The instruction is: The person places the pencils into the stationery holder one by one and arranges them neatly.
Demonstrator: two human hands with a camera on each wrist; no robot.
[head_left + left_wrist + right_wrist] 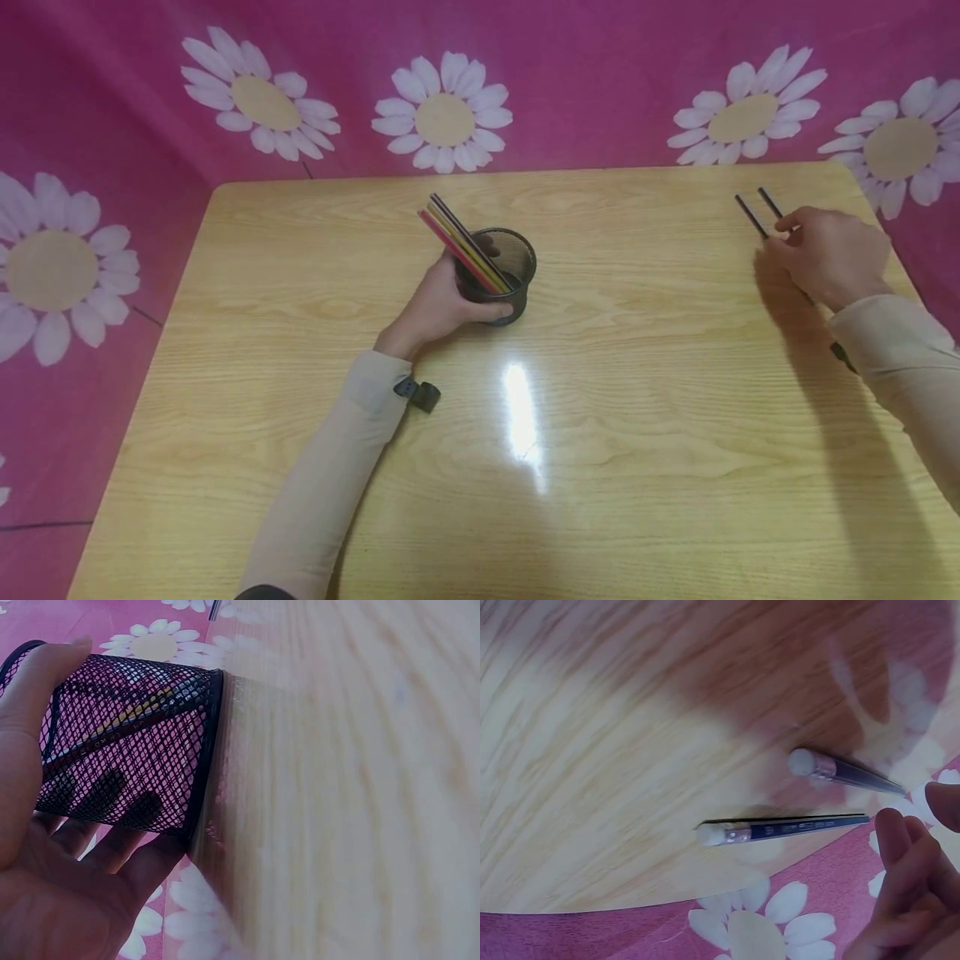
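My left hand (pixel 442 302) grips a black mesh pencil cup (pixel 529 271) near the middle of the table, thumb on the near side and fingers around the far side. Several pencils (pixel 456 248) lean to the left inside it, red, yellow and dark ones among them. In the left wrist view the mesh cup (pixel 142 742) shows a slanted pencil through its wall. At the far right, my right hand (pixel 836 254) is over two dark pencils (pixel 750 215) lying on the table. In the right wrist view their white eraser ends show, and the thumb and fingertips stand apart by the pencils' other ends.
The light wood table (pixel 637 400) has a glossy patch of reflected light in front of the cup. Behind and to the sides hangs a magenta cloth (pixel 585 83) with large white daisies, close to the table's back edge.
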